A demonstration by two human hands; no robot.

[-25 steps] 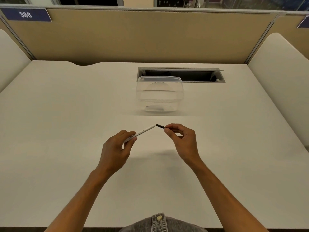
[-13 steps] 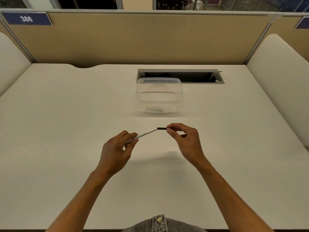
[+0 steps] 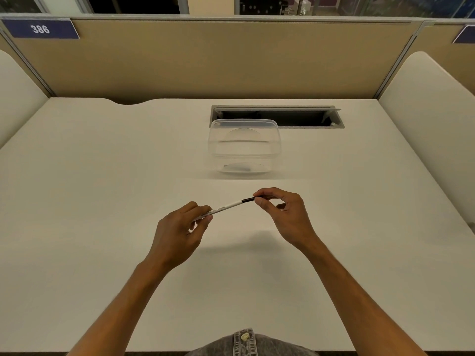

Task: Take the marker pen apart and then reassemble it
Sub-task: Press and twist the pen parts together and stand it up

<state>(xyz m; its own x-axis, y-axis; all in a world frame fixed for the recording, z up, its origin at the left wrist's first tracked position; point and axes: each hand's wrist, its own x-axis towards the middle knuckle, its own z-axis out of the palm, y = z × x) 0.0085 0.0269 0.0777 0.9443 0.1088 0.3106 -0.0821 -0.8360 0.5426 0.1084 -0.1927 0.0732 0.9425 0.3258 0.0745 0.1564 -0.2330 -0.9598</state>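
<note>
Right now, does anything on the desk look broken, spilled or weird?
Nothing stands out. The left hand and right hand hold the marker pen above the desk. The clear plastic container sits upright behind them.

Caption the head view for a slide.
Left hand and right hand hold marker pen above desk, near clear container.

A pale desk (image 3: 102,227) fills a cubicle, backed by a tan partition (image 3: 231,60) with grey metal trim. A blue plate (image 3: 39,29) at its upper left reads 386. A rectangular cable slot (image 3: 295,118) is cut into the desk near the back edge. White side panels (image 3: 424,111) flank both sides. Above the partition, dark glazing (image 3: 359,5) shows.
</note>
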